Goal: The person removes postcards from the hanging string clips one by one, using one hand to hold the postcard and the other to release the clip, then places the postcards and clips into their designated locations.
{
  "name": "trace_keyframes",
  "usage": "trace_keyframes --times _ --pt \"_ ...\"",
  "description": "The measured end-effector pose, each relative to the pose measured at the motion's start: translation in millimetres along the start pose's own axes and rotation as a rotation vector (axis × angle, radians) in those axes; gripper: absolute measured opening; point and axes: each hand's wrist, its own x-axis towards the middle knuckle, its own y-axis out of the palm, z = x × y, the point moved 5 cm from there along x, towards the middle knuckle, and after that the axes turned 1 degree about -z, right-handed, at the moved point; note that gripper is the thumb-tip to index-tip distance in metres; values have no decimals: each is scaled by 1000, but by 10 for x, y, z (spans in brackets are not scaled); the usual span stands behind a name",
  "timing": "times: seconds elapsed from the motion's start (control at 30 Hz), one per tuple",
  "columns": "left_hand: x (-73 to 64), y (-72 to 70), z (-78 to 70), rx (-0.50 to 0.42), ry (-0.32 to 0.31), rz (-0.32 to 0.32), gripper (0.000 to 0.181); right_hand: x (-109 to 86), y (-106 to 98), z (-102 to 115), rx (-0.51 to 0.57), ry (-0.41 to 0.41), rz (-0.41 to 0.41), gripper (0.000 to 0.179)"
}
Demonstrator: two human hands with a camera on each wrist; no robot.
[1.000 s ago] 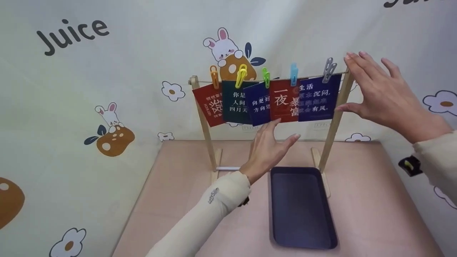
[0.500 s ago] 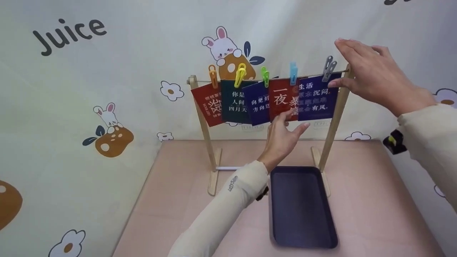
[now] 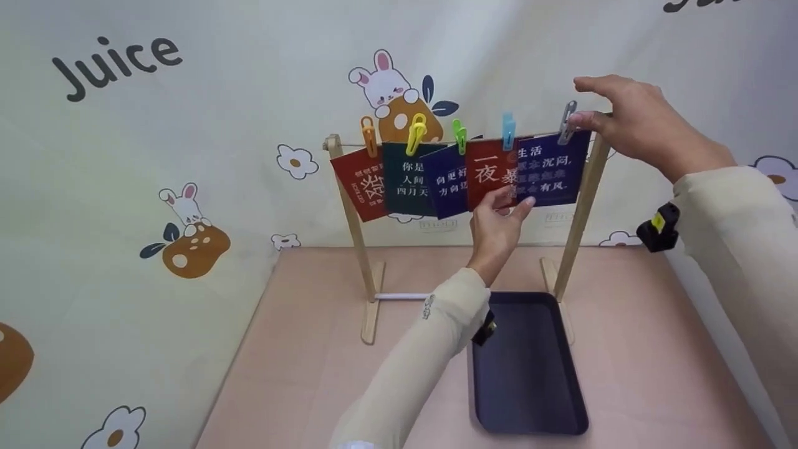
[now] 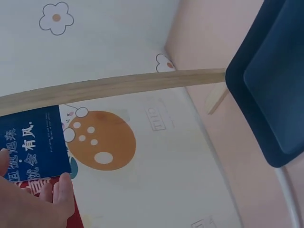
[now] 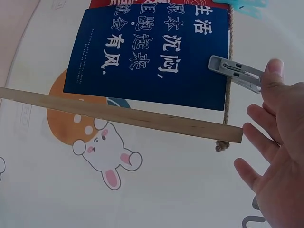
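Right hand [image 3: 658, 128] shifted to grey clip [image 5: 234, 73], upper right; left hand [image 3: 497, 231] risen near its blue card [image 3: 557, 173]; both grips apart, clip unpinched.

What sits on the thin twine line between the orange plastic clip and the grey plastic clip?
Three more: the head view shows, from left to right, a yellow plastic clip, a lime-green plastic clip and a pale-blue plastic clip.

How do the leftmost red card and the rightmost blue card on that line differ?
The leftmost red card hangs tilted; the rightmost blue card hangs nearly level. An orange clothespin holds the red card, a gray clothespin the blue card. Both have white lettering.
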Motion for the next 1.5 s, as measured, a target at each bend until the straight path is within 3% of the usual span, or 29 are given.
trace_keyframes --times 0.3,0.67,0.9,1.03,1.23,1.5 --pt "60 35 65 -99 -20 -10 40 61 36 69 27 12 51 53" --pt "32 160 168 -208 -84 4 35 74 50 85 52 6 34 51" --pt "3 194 198 -211 -78 -21 23 77 47 84 46 -5 26 47" --pt "0 210 239 -263 -100 -11 16 74 86 95 36 -16 31 46" --pt "3 200 275 -361 -111 6 14 79 93 112 33 5 18 42" --pt "11 147 298 -402 -104 9 18 46 81 132 13 11 -15 37"
